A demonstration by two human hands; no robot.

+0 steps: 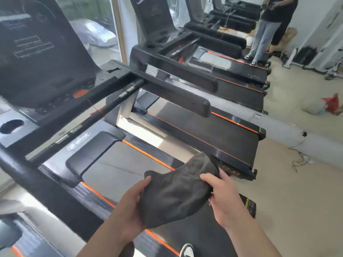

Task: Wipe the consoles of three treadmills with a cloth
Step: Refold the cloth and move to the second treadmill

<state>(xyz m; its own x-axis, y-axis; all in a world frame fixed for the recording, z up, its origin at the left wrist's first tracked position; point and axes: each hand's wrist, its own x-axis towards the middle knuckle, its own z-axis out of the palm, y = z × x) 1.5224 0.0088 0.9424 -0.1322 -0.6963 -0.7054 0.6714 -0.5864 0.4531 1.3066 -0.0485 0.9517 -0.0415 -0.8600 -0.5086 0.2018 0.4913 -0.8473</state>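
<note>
Both hands hold a dark grey cloth above the nearest treadmill's belt: the left hand has its grip closed on the cloth's left edge, thumb on top; the right hand pinches its right edge. Beyond them stands the nearest console, dark and untouched by the cloth; further along the row a second console rises, and a person stands on a far treadmill.

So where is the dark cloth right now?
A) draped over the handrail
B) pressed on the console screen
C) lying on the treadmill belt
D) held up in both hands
D: the left hand and right hand each grip a side of the dark cloth, above the belt.
</note>
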